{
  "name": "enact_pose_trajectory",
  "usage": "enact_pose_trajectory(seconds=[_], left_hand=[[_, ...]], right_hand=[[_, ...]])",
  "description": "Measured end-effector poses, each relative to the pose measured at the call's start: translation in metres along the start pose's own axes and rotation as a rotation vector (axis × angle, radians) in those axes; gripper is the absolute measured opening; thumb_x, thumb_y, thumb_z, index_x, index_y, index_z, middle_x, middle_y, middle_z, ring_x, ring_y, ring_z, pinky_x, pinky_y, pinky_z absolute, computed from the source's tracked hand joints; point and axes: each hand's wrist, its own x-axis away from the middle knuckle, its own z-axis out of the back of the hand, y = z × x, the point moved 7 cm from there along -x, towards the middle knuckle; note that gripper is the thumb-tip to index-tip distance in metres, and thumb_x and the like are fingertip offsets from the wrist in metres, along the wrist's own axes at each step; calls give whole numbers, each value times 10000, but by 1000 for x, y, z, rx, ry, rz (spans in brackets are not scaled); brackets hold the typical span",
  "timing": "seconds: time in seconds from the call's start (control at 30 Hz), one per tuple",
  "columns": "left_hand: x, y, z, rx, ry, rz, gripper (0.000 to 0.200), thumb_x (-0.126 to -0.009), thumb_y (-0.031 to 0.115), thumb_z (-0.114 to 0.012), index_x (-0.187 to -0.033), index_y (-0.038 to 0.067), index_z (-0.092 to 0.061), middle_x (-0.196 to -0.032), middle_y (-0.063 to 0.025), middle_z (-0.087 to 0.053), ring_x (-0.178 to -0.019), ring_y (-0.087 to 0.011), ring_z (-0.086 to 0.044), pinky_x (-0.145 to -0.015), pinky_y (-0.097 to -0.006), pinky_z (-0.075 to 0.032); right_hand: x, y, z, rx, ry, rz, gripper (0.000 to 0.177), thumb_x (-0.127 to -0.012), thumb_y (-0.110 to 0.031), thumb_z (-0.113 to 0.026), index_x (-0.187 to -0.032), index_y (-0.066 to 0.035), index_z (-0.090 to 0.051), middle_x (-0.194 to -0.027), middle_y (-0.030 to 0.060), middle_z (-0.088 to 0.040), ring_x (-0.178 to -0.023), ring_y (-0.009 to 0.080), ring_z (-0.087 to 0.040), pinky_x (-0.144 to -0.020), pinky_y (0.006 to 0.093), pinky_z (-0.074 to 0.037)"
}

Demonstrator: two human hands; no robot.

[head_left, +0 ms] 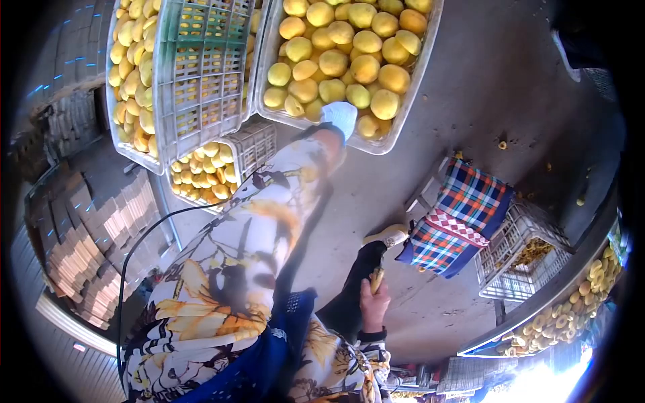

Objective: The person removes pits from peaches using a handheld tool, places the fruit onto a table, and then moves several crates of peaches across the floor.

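Observation:
My left hand (340, 119), in a pale blue-white glove, reaches to the near end of a crate of apricot-like yellow-orange fruit (332, 64). It is beside the fruit at the rim; its fingers cannot be made out, nor whether they grip a piece. A floral sleeve (269, 208) covers that arm. Lower down, my bare right hand (374, 305) is closed around a small yellowish-handled tool (377, 279). The tool points away from the fist, and its dark narrow end is too small to identify. A light-coloured shoe (388, 236) shows just beyond it.
A tilted grey slatted crate (201, 74) stands by more fruit, with a lower fruit crate (205, 171) beneath. Right are a plaid-covered seat (450, 221), a white crate (521, 252) and a tray of halved fruit (564, 319). Stacked cardboard (101, 228) lies left. A black cable (138, 245) curves nearby.

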Motion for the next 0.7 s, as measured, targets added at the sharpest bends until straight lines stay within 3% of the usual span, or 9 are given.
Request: enact_pose_trajectory(seconds=[0.1,0.13,0.23,0.3,0.33,0.43,0.53,0.63,0.7], left_hand=[[7,0,-5,-62,-104,-9,115,-774,150,-593,-802,105,-695,-798,-79,-678,-747,-240,-669,-606,-358,-536],[-2,-8,-18,42,13,21,149,-781,209,-602,-814,89,-685,-814,-111,-671,-767,-274,-660,-630,-393,-532],[24,-6,9,320,-20,-77,293,-776,309,-610,-946,72,-632,-896,-159,-647,-846,-346,-623,-717,-434,-499],[40,13,26,379,-66,-135,393,-742,385,-628,-968,67,-577,-939,-187,-620,-897,-360,-596,-747,-464,-473],[37,20,22,384,8,-157,337,-738,318,-643,-955,72,-567,-936,-166,-624,-887,-343,-607,-736,-460,-481],[22,43,6,312,131,-183,310,-680,201,-710,-921,87,-552,-886,-116,-632,-845,-298,-632,-661,-442,-494],[21,51,-10,188,181,-131,362,-610,141,-759,-910,99,-561,-830,-80,-627,-793,-243,-643,-572,-387,-490],[21,56,-12,114,85,-52,225,-695,135,-673,-889,91,-568,-859,-90,-627,-773,-270,-635,-625,-399,-496],[25,55,-7,109,87,-32,226,-693,130,-676,-895,93,-581,-870,-82,-632,-783,-252,-636,-630,-381,-503]], right_hand=[[6,-14,1,-33,-79,-158,252,-817,-150,-646,-1007,2,-584,-783,109,-639,-644,157,-612,-584,305,-482],[12,-15,4,-47,-138,-301,253,-813,-157,-649,-1000,2,-587,-786,120,-641,-677,178,-624,-616,312,-488],[29,-15,20,-36,-72,-202,247,-804,-149,-653,-995,-5,-591,-800,126,-645,-669,188,-625,-617,308,-488],[35,0,22,-20,-95,-228,311,-802,-233,-637,-998,0,-575,-739,191,-622,-655,322,-616,-591,394,-474],[36,3,24,-8,-106,-240,348,-800,-275,-630,-999,3,-566,-709,224,-611,-648,389,-612,-578,437,-467],[32,3,38,70,-81,-299,252,-800,-151,-651,-1002,-10,-597,-822,136,-650,-693,222,-635,-645,320,-496],[25,13,38,45,-65,-341,271,-805,-171,-647,-1015,-7,-595,-835,144,-656,-717,241,-643,-663,332,-500],[15,15,22,-3,-65,-194,273,-805,-176,-648,-1010,-4,-593,-837,149,-658,-723,248,-644,-663,342,-499],[11,3,11,-13,-99,-182,256,-800,-170,-656,-983,-2,-592,-816,159,-651,-716,262,-643,-650,347,-493]])
